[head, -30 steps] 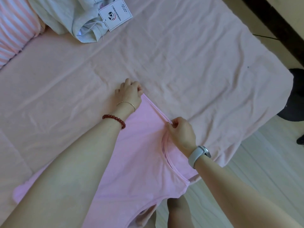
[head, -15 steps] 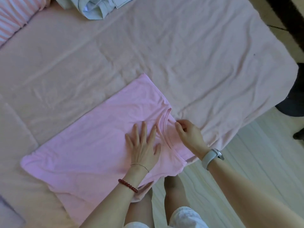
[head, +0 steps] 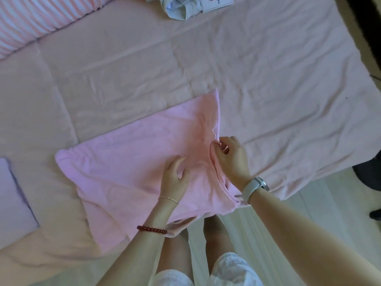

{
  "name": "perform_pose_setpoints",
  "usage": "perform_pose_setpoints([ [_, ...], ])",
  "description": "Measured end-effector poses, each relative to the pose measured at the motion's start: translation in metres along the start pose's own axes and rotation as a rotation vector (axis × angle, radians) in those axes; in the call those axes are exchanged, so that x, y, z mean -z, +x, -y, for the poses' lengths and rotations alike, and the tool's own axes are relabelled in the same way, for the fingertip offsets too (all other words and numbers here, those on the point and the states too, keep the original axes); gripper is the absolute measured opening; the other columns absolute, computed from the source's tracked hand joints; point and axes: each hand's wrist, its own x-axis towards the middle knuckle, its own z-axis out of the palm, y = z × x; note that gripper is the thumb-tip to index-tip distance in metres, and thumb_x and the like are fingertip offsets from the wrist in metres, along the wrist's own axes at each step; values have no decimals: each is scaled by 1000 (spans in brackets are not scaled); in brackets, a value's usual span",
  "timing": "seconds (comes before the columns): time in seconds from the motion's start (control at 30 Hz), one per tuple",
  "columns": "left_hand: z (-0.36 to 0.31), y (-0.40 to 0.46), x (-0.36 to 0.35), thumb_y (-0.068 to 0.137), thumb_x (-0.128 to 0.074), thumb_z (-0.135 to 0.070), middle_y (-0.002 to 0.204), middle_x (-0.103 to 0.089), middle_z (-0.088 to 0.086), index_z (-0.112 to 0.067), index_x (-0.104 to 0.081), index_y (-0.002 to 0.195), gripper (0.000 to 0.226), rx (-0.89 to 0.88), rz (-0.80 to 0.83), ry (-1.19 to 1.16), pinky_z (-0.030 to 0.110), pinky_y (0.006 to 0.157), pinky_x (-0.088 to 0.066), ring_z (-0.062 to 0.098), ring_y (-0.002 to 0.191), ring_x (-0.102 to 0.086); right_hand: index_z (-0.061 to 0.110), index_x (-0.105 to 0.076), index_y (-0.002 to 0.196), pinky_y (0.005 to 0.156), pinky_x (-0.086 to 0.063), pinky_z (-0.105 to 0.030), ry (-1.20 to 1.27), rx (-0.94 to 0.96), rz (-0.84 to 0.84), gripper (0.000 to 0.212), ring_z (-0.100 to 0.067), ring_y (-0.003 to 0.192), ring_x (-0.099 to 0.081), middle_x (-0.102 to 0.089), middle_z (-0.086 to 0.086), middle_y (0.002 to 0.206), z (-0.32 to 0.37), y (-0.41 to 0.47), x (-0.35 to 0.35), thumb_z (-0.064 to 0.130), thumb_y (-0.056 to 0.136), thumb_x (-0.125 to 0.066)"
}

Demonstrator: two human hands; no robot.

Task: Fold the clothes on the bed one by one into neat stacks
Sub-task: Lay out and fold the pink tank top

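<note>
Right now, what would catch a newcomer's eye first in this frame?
The pink T-shirt spread flat near the bed's edge draws the eye, with both hands on it. The right hand pinches the neckline, while the left hand rests on the chest area beside it. At the far top edge lies a crumpled grey garment with a white tag.

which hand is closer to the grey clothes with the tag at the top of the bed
Right. The right hand at the pink shirt's neckline lies nearer the grey clothes; the left hand sits lower.
</note>
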Motion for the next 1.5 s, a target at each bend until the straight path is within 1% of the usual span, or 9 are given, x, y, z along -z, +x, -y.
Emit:
perform_pose_setpoints([
  [0.2, 18, -15, 61, 95, -46, -6, 103, -62, 8, -10, -59, 110, 21, 419, -183, -594, 29, 76, -47, 18, 86, -57, 12, -68, 90, 58, -34, -26, -144, 215, 156, 14, -14, 61, -49, -57, 1, 80, 33, -33, -37, 23, 91, -59],
  [0.4, 54, -28, 137, 95, -45, -25, 94, -66, 3, -18, -60, 98, 17, 568, -285, -973, 30, 76, -50, 18, 83, -64, 3, -65, 84, 70, -41, -32, -70, 308, 445, 20, -21, 68, -47, -54, -8, 79, 83, -73, -112, 14, 94, -51],
  [0.53, 97, -54, 165, 95, -45, -24, 94, -64, 3, -16, -58, 99, 16, 691, -334, -998, 30, 78, -47, 17, 83, -62, 3, -60, 120, 96, -43, -33, -95, 310, 770, 34, -28, 103, -61, -60, -15, 121, 109, -96, -157, -3, 92, -43],
  [0.77, 126, -65, 139, 87, -54, -16, 86, -54, 12, -8, -55, 88, 8, 709, -219, -752, 29, 64, -38, 23, 77, -50, 8, -58, 124, 84, -45, -33, -374, 409, 434, 41, -27, 105, -57, -56, -11, 121, 95, -65, -144, -5, 89, -41],
  [1.0, 109, -50, 101, 86, -60, -31, 92, -60, 8, -5, -56, 101, 31, 752, -329, -480, 30, 76, -45, 27, 91, -59, 30, -11, 149, 106, -25, -44, -1378, 959, 537, 75, -29, 141, -13, -9, -8, 156, 106, 6, -145, 6, 87, -47],
  [1.17, 90, -38, 74, 81, -58, -50, 121, -48, 8, -11, -40, 125, 62, 1022, -374, -485, 40, 92, -42, 27, 107, -53, 28, -63, 121, 94, -46, -49, -1557, 1573, 443, 58, -26, 113, -59, -63, -5, 122, 132, 43, -150, 21, 65, -75],
  [1.27, 85, -32, 60, 83, -54, -49, 126, -44, 10, -11, -36, 129, 62, 1073, -460, -424, 42, 88, -38, 29, 113, -47, 23, -74, 98, 84, -51, -49, -1276, 1853, 555, 38, -23, 92, -68, -70, -3, 98, 142, 59, -159, 17, 60, -81],
  [1.37, 92, -28, 57, 88, -51, -34, 126, -51, 11, -8, -38, 133, 54, 1023, -516, -557, 33, 78, -39, 31, 107, -53, 4, -71, 86, 79, -50, -48, -863, 1643, 802, 19, -35, 77, -67, -68, -15, 84, 146, 58, -172, -3, 69, -70],
  [1.5, 110, -38, 59, 82, -51, -10, 100, -56, 8, 0, -45, 126, 45, 880, -520, -626, 26, 69, -39, 19, 76, -50, -1, -60, 86, 61, -34, -27, -505, 866, 648, 9, -29, 67, -51, -56, -5, 66, 148, 41, -189, 4, 89, -53],
])
